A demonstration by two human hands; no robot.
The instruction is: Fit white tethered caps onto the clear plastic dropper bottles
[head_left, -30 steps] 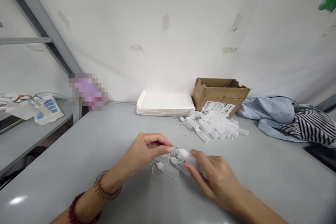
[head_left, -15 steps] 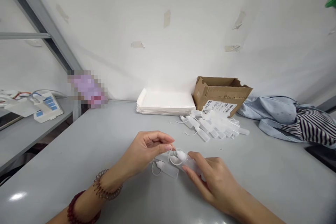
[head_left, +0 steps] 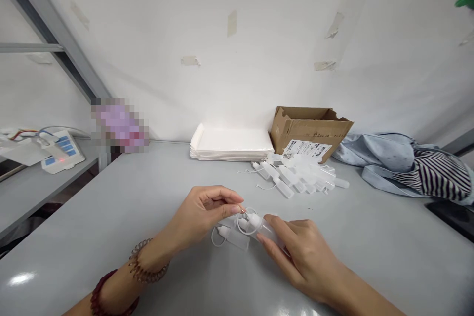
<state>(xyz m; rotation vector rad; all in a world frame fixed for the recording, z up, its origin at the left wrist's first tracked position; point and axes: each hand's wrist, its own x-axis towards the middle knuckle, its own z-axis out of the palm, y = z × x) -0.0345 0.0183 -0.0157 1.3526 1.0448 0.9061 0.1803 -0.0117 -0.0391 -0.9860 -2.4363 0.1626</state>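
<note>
My right hand (head_left: 296, 249) grips a small translucent squeeze bottle (head_left: 263, 227), tip pointing left, a thin loop hanging at its neck. My left hand (head_left: 203, 212) pinches a tiny cap or needle tip right at the bottle's nozzle, thumb and forefinger pressed together. Two more small bottles (head_left: 233, 238) lie on the grey table (head_left: 111, 217) under my hands. A pile of the same bottles (head_left: 296, 175) lies farther back, in front of a cardboard box (head_left: 309, 128).
A stack of white trays (head_left: 231, 143) sits by the wall, left of the box. Blue and striped cloth (head_left: 407, 163) lies at the right. A white device with blue buttons (head_left: 61, 150) rests on a side bench at left.
Both hands stay close together; the loop and cap at the bottle's nozzle have shifted slightly between my fingers. The view has drifted a little.
</note>
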